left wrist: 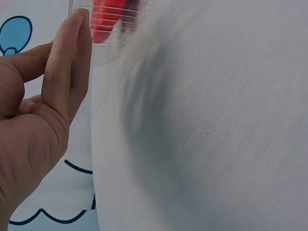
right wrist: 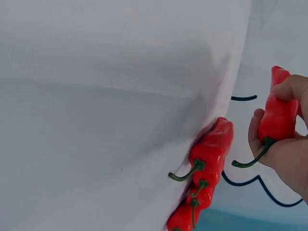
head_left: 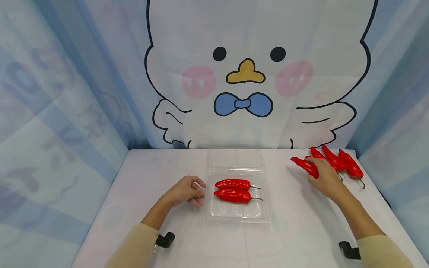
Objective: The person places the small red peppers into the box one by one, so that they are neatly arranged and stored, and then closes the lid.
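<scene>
My right hand grips a red chili pepper at the back right, thumb on one side and fingers on the other. In the right wrist view this pepper is lifted off the table, its green stem pointing down and left. Just behind the hand lie several more red peppers in a row. My left hand is at the left side of a clear plastic box, fingertips right at its wall. Two red peppers lie side by side in the box, stems to the right.
The box's clear lid is folded back behind it. The white table ends at a printed curtain at the back, with more curtain on both sides. Black wrist mounts show by each sleeve.
</scene>
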A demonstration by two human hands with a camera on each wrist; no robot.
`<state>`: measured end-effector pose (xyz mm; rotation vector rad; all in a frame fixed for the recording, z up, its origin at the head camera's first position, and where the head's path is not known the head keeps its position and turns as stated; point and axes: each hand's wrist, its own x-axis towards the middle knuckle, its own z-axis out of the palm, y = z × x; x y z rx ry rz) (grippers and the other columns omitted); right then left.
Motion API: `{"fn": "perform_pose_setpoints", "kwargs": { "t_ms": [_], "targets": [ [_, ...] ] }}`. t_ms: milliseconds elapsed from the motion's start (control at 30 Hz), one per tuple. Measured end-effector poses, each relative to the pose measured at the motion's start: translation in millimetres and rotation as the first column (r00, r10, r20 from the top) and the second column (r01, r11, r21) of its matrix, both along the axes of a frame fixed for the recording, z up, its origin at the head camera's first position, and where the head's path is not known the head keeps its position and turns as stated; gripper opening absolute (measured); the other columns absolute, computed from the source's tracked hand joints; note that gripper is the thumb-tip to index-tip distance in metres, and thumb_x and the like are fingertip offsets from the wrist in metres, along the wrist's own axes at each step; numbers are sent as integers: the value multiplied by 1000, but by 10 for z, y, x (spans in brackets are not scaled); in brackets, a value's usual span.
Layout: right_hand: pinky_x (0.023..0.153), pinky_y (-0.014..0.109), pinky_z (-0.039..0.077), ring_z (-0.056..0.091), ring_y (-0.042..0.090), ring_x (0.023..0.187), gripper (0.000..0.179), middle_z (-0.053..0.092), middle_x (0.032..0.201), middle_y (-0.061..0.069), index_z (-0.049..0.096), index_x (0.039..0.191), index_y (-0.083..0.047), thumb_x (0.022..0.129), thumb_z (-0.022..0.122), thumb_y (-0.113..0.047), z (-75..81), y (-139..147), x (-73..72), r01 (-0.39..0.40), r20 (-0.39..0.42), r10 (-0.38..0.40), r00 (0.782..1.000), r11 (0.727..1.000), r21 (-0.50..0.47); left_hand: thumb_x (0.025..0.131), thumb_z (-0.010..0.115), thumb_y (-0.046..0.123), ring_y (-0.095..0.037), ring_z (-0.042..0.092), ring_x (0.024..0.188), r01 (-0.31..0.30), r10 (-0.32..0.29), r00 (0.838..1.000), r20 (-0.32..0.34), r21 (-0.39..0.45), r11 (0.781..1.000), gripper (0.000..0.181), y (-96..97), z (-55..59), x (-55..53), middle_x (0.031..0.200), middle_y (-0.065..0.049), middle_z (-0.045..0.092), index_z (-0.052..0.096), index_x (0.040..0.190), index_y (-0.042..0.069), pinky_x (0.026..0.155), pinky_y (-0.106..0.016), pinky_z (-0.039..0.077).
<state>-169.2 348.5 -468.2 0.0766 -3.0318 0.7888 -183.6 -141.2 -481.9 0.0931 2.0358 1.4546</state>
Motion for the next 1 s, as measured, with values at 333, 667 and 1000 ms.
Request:
{"fn": "perform_pose_setpoints", "kwargs": {
  "t_ms": [333,667,1000],
  "targets": [
    [86,70,57,42,55,126,82,40,145,35,42,152,-1,81,82,-6,180,-37,106,-35,-38,35,999,999,2,98,67,2,-20,73,65,-2,2,1000,-9,-12,1000,28,3,11,2,90,-14,73,57,124,-3,65,-35,65],
    [86,69,57,48,52,125,75,49,144,32,49,147,-1,81,83,-5,269,-82,175,-101,-111,101,989,995,12,98,68,4,-20,73,66,-5,5,1000,-5,-15,1000,28,9,4,6,90,-14,73,57,124,-2,65,-34,65],
    [83,64,61,56,46,119,68,61,134,26,55,142,-5,82,85,-9,375,-169,238,-210,-179,212,961,977,30,98,67,3,-21,73,66,4,-3,1000,-13,2,1000,28,-5,-6,-8,90,-14,73,57,123,-3,65,-35,65]
  ]
}}
